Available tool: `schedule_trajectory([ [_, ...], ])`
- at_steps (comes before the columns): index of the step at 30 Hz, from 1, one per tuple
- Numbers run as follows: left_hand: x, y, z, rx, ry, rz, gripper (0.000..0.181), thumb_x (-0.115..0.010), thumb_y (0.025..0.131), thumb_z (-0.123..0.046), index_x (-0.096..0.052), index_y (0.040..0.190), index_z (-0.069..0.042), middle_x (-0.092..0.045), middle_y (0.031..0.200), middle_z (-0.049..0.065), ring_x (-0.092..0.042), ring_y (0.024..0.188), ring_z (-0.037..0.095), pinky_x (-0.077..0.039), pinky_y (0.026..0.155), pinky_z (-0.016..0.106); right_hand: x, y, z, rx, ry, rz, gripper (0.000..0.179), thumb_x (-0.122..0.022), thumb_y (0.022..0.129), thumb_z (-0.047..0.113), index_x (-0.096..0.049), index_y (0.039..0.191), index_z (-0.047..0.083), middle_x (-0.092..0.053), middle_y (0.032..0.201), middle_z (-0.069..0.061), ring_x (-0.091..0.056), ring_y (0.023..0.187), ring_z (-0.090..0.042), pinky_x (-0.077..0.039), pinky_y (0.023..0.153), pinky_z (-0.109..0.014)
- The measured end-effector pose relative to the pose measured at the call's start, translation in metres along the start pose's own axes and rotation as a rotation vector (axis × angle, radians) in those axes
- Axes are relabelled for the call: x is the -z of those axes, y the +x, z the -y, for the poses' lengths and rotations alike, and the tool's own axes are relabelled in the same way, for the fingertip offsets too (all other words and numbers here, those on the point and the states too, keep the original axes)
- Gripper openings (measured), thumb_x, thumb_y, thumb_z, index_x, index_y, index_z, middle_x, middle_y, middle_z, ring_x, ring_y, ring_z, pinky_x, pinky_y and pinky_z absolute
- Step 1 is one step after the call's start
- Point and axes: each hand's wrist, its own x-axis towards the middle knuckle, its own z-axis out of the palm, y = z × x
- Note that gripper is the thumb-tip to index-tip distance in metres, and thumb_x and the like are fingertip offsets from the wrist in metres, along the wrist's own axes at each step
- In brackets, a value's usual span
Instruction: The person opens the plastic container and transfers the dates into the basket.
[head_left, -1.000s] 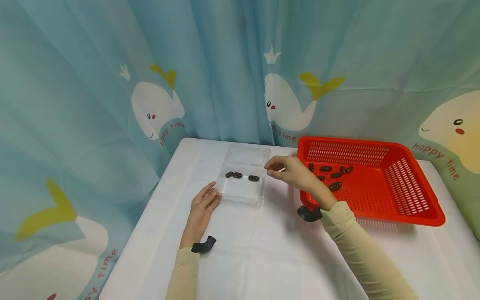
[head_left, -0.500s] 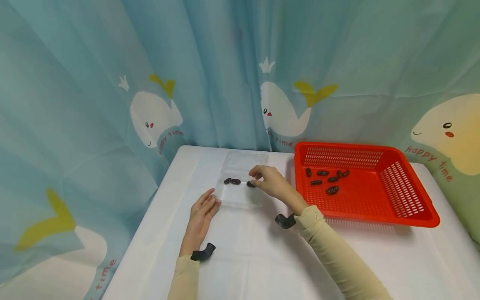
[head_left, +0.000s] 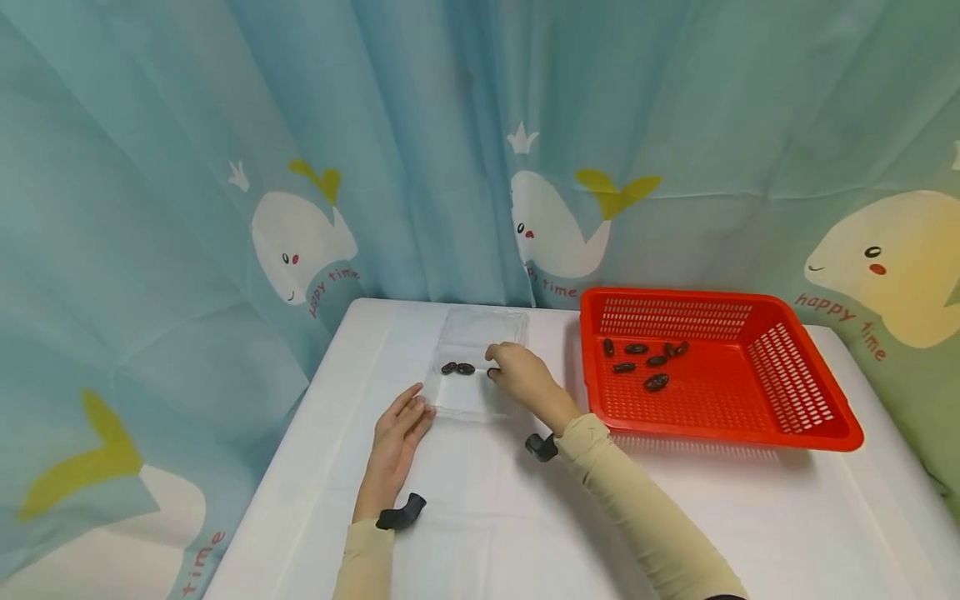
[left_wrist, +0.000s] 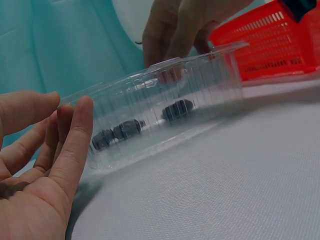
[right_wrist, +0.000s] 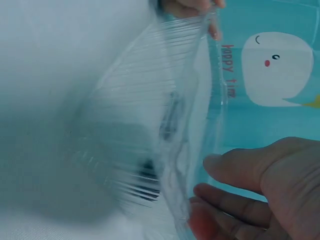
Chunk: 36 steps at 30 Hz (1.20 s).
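A clear plastic clamshell box (head_left: 471, 414) sits on the white table, lid folded back. Inside lie two dark oval pieces that look like dried dates (head_left: 457, 368), side by side at the left. A third date (left_wrist: 178, 109) lies farther right on the box floor. My left hand (head_left: 397, 433) rests against the box's left front corner, its nearly straight fingers touching the wall. My right hand (head_left: 528, 379) reaches over the right side, fingertips just above the third date. In the right wrist view, a gap shows between its thumb (right_wrist: 235, 167) and fingers at the rim.
A red plastic basket (head_left: 720, 429) stands to the right, with several more dark dates (head_left: 656, 382) in its left half. Behind the table hangs a blue curtain (head_left: 435, 167) printed with whales. A white cloth (head_left: 480, 517) covers the table.
My right hand has moved left from beside the box's right edge to over the third date. My left hand has stayed at the corner. The head view has shifted slightly.
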Motion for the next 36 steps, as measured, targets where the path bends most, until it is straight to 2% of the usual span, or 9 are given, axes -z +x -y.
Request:
schedule_trajectory([
  [5, 0.001, -0.001, 0.000, -0.007, 0.014, -0.004, 0.052, -0.057, 0.108, -0.011, -0.041, 0.157, -0.004, -0.055, 0.115, -0.003, -0.063, 0.108, 0.008, -0.055, 0.108, 0.021, -0.006, 0.002, 0.002, 0.019, -0.056, -0.030, 0.016, -0.074, 0.093, 0.002, -0.073, 0.109, 0.000, -0.075, 0.103, -0.016, -0.073, 0.097, -0.032, -0.063, 0.080, -0.049],
  [9, 0.001, -0.001, -0.001, -0.010, 0.008, 0.004, 0.052, -0.056, 0.108, -0.010, -0.040, 0.157, -0.003, -0.055, 0.114, -0.003, -0.063, 0.108, 0.008, -0.055, 0.109, 0.022, -0.011, 0.004, 0.002, 0.025, -0.099, -0.045, 0.003, -0.071, 0.093, 0.001, -0.069, 0.093, 0.002, -0.074, 0.095, -0.015, -0.073, 0.090, -0.032, -0.062, 0.070, -0.048],
  [12, 0.001, -0.001, 0.000, -0.006, -0.006, 0.003, 0.051, -0.055, 0.108, -0.008, -0.040, 0.157, -0.003, -0.055, 0.112, -0.003, -0.064, 0.107, 0.008, -0.055, 0.109, 0.022, -0.016, 0.004, 0.001, 0.027, -0.159, -0.054, 0.010, -0.068, 0.094, 0.001, -0.065, 0.086, 0.005, -0.074, 0.092, -0.014, -0.073, 0.087, -0.032, -0.062, 0.065, -0.048],
  [16, 0.000, -0.001, 0.001, -0.005, -0.016, 0.002, 0.051, -0.055, 0.108, -0.008, -0.040, 0.157, -0.002, -0.056, 0.112, -0.002, -0.064, 0.106, 0.008, -0.056, 0.107, 0.022, -0.021, 0.003, 0.001, 0.028, -0.236, -0.060, 0.010, -0.066, 0.096, 0.003, -0.066, 0.086, 0.007, -0.074, 0.090, -0.013, -0.073, 0.083, -0.032, -0.063, 0.061, -0.049],
  [22, -0.002, 0.000, 0.002, -0.007, -0.035, 0.000, 0.052, -0.054, 0.108, -0.005, -0.039, 0.157, 0.000, -0.057, 0.111, -0.003, -0.065, 0.105, 0.008, -0.057, 0.105, 0.022, -0.026, 0.003, 0.002, 0.020, -0.328, -0.059, 0.009, -0.064, 0.097, 0.002, -0.071, 0.094, 0.006, -0.074, 0.093, -0.013, -0.072, 0.084, -0.031, -0.064, 0.061, -0.048],
  [27, -0.002, 0.001, 0.002, -0.009, -0.042, -0.002, 0.051, -0.054, 0.107, -0.004, -0.040, 0.156, 0.000, -0.058, 0.111, -0.003, -0.065, 0.105, 0.008, -0.057, 0.105, 0.022, -0.031, 0.004, 0.002, 0.047, -0.414, -0.054, 0.010, -0.066, 0.095, 0.001, -0.073, 0.097, 0.007, -0.072, 0.094, -0.013, -0.073, 0.082, -0.030, -0.065, 0.061, -0.047],
  [36, -0.003, 0.000, 0.001, -0.001, -0.016, -0.006, 0.051, -0.056, 0.108, -0.007, -0.041, 0.156, -0.002, -0.056, 0.113, -0.001, -0.064, 0.105, 0.009, -0.057, 0.106, 0.022, -0.031, 0.000, 0.004, 0.109, -0.485, -0.057, 0.005, -0.070, 0.094, 0.003, -0.072, 0.096, 0.008, -0.070, 0.089, -0.011, -0.071, 0.070, -0.026, -0.062, 0.055, -0.040],
])
